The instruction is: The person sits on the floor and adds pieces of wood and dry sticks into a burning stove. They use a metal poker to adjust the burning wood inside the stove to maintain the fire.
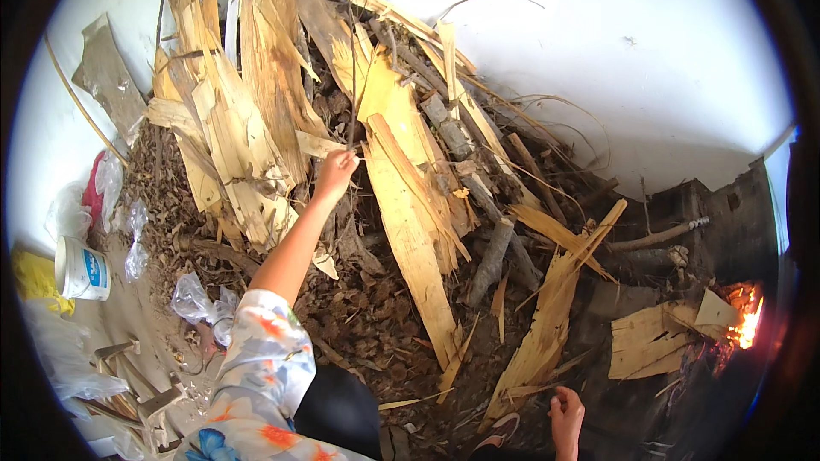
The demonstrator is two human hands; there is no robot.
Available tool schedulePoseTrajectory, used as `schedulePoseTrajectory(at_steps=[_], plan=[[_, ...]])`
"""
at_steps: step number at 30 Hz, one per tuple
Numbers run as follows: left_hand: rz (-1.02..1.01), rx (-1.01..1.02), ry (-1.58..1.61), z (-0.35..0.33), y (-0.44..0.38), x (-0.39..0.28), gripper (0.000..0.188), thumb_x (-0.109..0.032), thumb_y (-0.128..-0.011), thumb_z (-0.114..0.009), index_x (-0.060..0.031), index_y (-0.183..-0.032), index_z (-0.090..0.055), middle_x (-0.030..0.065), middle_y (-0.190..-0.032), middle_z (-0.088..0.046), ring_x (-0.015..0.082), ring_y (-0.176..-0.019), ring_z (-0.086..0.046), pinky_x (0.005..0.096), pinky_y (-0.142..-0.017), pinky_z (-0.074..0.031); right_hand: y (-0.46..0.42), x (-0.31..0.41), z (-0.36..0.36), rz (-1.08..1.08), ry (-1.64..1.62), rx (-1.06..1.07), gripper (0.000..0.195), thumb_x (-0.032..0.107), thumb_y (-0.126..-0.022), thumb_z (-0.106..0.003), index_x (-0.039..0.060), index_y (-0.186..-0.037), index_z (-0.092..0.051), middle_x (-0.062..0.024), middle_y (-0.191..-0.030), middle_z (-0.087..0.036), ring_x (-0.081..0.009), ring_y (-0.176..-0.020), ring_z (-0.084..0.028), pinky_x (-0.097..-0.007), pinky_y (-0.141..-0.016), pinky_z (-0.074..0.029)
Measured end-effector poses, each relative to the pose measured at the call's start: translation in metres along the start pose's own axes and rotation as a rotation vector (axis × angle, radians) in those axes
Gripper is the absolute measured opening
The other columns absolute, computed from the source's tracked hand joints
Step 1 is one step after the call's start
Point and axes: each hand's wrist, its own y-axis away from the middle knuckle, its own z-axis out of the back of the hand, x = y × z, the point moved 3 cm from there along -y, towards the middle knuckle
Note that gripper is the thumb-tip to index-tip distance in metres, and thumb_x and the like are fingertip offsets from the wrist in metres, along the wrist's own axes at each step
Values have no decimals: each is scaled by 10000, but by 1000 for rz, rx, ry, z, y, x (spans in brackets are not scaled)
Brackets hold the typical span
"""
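My left hand [338,169] reaches into a heap of split wood and pinches the lower end of a thin dark twig [352,77], which stands nearly upright. Broad pale split boards [410,198] lean just right of that hand, and more splintered slabs [224,109] lean to its left. Low at the right, my right hand [567,411] has loosely curled fingers beside a long split piece of wood [538,339]. Whether anything lies within those fingers cannot be seen.
Fire [746,320] burns at the far right, with a wood slab [650,339] running up to it. Dry leaves [378,326] cover the ground, and round branches [490,262] lie in the heap. Leftward are a white bucket [80,269], plastic bags [198,301] and a wooden frame [157,400].
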Motion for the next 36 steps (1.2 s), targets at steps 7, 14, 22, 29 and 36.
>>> schedulePoseTrajectory(at_steps=[7, 14, 22, 29, 36], plan=[[-17, 303, 644, -5, 198, -144, 412, -215, -856, -623, -1, -1195, -527, 146, -1179, -565, 210, -1142, -529, 297, -992, -435, -2, 23, 6, 201, -147, -10, 231, 19, -806, -605, -26, -1033, -600, -132, -818, -601, -222, -666, -592, -315, -596, -472], [-223, 478, 583, -47, 370, -214, 377, -70, -873, -568, -22, -1238, -488, 105, -1228, -493, 241, -1132, -530, 337, -1030, -409, 2, 73, -7, -89, -798, 430, 328, 253, -938, -500, 4, -1134, -586, -97, -969, -648, -178, -778, -609, -314, -667, -495], [-466, 389, 264, -94, 501, -204, 322, -6, -872, -570, 43, -1172, -463, 134, -1184, -441, 212, -1084, -528, 293, -917, -454, -1, 145, -75, -281, -1515, 1138, 186, 140, -889, -573, -28, -968, -566, -150, -935, -633, -216, -804, -629, -304, -715, -508], [-668, 380, -88, -66, 513, -202, 146, 41, -824, -597, 41, -968, -572, 133, -882, -565, 225, -737, -611, 301, -658, -504, 31, 117, -16, -124, -1348, 743, 469, 8, -858, -547, -64, -1301, -410, -109, -870, -616, -180, -743, -604, -285, -662, -501], [-923, -25, -268, -19, 452, -240, 54, -113, -839, -626, -75, -876, -615, 55, -730, -619, 165, -635, -568, 280, -556, -490, 60, 71, 81, 180, -924, 490, 451, 72, -844, -591, -32, -1270, -488, -54, -913, -630, -127, -830, -573, -261, -766, -454]])
